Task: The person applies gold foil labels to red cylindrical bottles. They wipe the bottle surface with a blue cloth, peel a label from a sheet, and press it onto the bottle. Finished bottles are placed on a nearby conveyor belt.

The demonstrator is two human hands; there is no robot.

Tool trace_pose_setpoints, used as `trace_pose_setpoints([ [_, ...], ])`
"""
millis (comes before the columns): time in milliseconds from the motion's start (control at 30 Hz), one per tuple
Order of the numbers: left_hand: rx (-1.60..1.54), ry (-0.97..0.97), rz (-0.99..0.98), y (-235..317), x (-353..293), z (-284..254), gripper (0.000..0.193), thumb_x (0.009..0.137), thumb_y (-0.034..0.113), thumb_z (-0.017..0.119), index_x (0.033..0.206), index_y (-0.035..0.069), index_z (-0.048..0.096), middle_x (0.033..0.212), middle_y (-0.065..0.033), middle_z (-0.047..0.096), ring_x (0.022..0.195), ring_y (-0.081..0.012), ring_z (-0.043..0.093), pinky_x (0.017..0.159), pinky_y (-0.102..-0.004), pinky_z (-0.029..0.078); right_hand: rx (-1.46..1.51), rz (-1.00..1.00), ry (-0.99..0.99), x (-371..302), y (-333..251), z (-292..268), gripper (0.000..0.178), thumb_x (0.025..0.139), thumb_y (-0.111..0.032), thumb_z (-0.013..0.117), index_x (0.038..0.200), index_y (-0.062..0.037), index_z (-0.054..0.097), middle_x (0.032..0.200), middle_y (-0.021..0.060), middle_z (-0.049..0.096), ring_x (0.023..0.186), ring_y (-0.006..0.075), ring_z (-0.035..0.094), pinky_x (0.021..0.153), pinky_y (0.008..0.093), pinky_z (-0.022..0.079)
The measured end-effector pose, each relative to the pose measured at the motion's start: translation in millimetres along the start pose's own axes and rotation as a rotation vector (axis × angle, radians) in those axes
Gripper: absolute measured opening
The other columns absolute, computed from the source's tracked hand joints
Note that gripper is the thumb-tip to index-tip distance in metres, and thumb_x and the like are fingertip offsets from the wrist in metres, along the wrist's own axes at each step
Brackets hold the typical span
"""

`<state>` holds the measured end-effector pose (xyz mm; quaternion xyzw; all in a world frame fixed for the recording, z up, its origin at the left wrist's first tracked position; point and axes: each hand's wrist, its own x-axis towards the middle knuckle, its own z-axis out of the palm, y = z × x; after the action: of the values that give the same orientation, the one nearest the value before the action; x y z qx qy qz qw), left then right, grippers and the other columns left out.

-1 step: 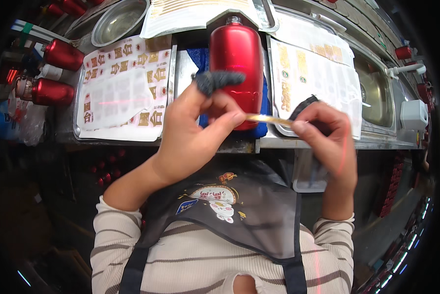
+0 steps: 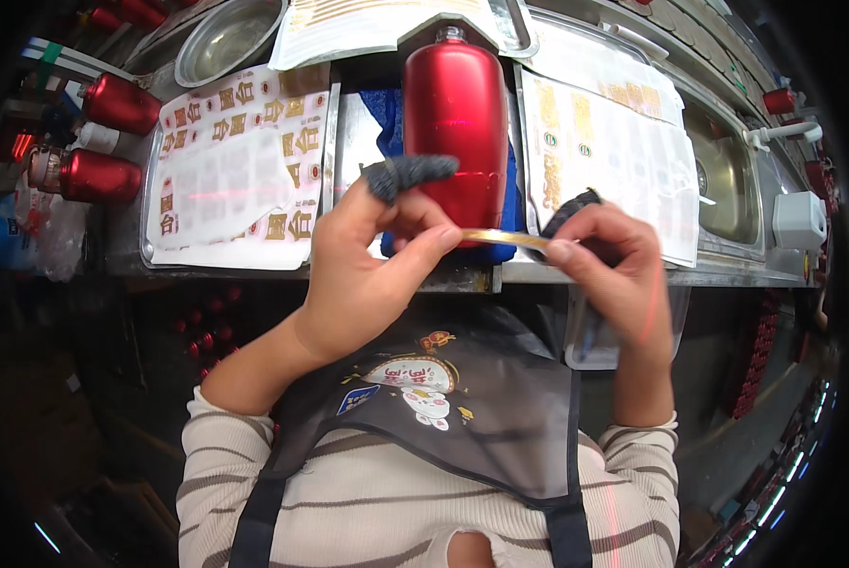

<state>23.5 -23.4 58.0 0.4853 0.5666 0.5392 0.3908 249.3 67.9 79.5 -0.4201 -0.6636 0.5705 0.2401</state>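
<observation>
A thin gold strip (image 2: 498, 236) is stretched between my two hands, just in front of the lower end of a glossy red bottle (image 2: 454, 104). My left hand (image 2: 368, 260) pinches one end between thumb and a finger; its index finger, in a black cover, sticks out over the bottle. The other end is pinched by my right hand (image 2: 616, 270), which also has a black finger cover. The bottle lies with its neck away from me on a blue cloth (image 2: 379, 112). Whether the strip touches the bottle, I cannot tell.
Sheets of gold decals (image 2: 287, 180) lie on a tray at left, with more decal sheets (image 2: 604, 151) at right. Two red bottles (image 2: 103, 177) lie beyond the left tray. A metal bowl (image 2: 226, 43) stands far left; a sink (image 2: 727, 180) is at right.
Both hands have come slightly nearer to me, and the right has also shifted left. The gold strip has moved with them, still pinched at both ends.
</observation>
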Motion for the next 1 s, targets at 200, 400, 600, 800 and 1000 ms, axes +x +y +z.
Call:
trace_pose_setpoints([
  [200,0.0,0.115,0.008,-31.2,-26.3,2.1,0.037,0.086,-0.001,0.071,0.121,0.002,0.06,0.083,0.0017,0.066,0.072,-0.0028,0.055,0.064,-0.0196,0.041,0.161,0.064,0.064,-5.3,36.9,33.0,0.012,0.085,-0.008,0.074,0.082,-0.001,0.066,0.08,-0.0022,0.058,0.064,-0.0001,0.047,0.055,0.0182,0.033],
  [400,0.025,0.116,0.048,-36.4,-19.0,4.8,0.037,0.086,0.0,0.072,0.121,0.003,0.061,0.081,0.0027,0.065,0.072,-0.0032,0.055,0.065,-0.0198,0.042,0.275,0.053,0.08,-2.1,36.1,37.4,0.01,0.088,-0.007,0.069,0.083,-0.0031,0.061,0.071,-0.0049,0.056,0.058,-0.0007,0.044,0.05,0.0173,0.031],
  [600,0.004,0.097,0.022,-40.2,-15.1,5.6,0.036,0.087,0.002,0.072,0.12,0.003,0.061,0.08,0.0041,0.063,0.072,-0.0026,0.054,0.064,-0.0193,0.041,0.274,0.04,0.119,-2.8,36.7,41.2,0.01,0.089,-0.008,0.067,0.082,-0.0046,0.06,0.066,-0.0052,0.053,0.051,0.0004,0.043,0.043,0.0175,0.032],
  [800,0.0,0.078,0.012,-41.0,-14.8,3.9,0.038,0.087,0.003,0.073,0.122,0.004,0.06,0.079,0.0049,0.062,0.07,-0.0022,0.053,0.063,-0.0188,0.041,0.331,0.074,0.099,-4.3,39.4,38.5,0.008,0.088,-0.002,0.068,0.084,-0.0003,0.062,0.08,-0.003,0.06,0.067,-0.0001,0.048,0.058,0.0167,0.036],
  [1000,-0.005,0.082,0.016,-42.6,-14.5,4.3,0.039,0.086,0.002,0.073,0.123,0.005,0.06,0.078,0.0049,0.062,0.068,-0.002,0.051,0.062,-0.0185,0.041,0.349,0.064,0.123,-3.9,39.7,41.1,0.008,0.088,-0.001,0.067,0.083,-0.0004,0.061,0.079,-0.0032,0.059,0.068,0.0002,0.048,0.059,0.017,0.036],
])
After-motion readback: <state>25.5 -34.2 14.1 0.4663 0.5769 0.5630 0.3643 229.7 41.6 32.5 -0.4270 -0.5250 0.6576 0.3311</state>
